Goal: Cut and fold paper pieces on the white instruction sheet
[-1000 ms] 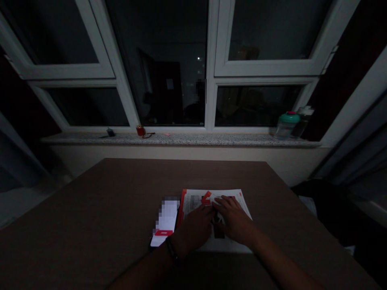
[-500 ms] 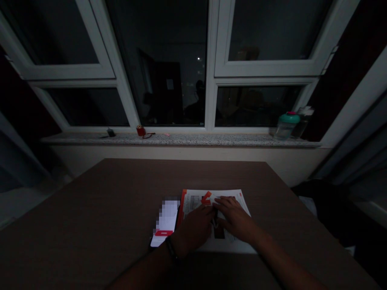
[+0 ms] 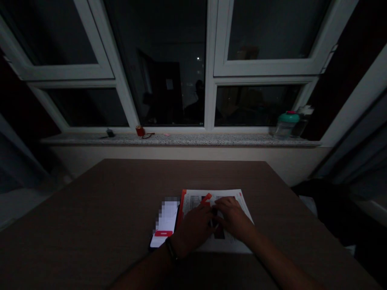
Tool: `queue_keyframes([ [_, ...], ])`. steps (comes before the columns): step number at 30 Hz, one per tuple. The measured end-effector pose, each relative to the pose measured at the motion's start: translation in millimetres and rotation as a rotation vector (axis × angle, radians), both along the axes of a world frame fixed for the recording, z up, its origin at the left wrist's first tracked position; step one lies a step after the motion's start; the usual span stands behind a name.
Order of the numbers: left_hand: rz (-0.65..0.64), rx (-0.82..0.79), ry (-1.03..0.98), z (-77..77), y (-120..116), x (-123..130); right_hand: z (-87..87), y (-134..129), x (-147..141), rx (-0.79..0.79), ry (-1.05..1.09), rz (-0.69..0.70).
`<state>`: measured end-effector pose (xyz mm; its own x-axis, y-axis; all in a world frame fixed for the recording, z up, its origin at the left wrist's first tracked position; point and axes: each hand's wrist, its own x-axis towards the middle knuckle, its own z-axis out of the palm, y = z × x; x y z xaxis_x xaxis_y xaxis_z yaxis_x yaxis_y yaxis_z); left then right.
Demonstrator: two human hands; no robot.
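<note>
A white printed booklet (image 3: pixel 238 241) with an orange left edge lies flat on the brown table (image 3: pixel 127 189). Over its left part is my left hand (image 3: pixel 195 225), fingers bent, wearing a dark wristband. My right hand (image 3: pixel 234 215) is over the booklet's right part, its fingers curled toward the left hand. Between and just beyond the fingertips a small orange and white piece (image 3: pixel 208 197) shows, which looks like folded paper. Both hands close around it, though the fingertips are dim and partly hidden. A lit phone (image 3: pixel 167 219) lies left of the booklet.
Behind the table runs a speckled windowsill (image 3: pixel 187 139) under dark windows. On it stand a teal-lidded bottle (image 3: pixel 287 123), a second clear bottle (image 3: pixel 304 117), a small red object (image 3: pixel 140 131) and a small dark object (image 3: pixel 110 133). Dark fabric (image 3: pixel 326 201) lies beyond the table's right edge.
My right hand's fingers have curled in and drawn closer to my left hand. The orange piece has tilted a little and shows a narrower shape. Booklet and phone are where they were.
</note>
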<state>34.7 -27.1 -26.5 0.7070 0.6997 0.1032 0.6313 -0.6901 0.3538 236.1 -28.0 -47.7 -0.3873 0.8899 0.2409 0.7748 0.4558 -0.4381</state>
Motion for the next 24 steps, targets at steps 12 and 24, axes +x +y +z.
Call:
queue_keyframes([
  [12,0.013,-0.018,-0.004,6.2,-2.6,-1.3,-2.3,2.7,-4.0,0.026,0.046,-0.043],
  [24,-0.016,0.017,-0.023,4.0,-1.4,-1.4,-7.8,7.3,-1.2,0.016,0.080,-0.137],
])
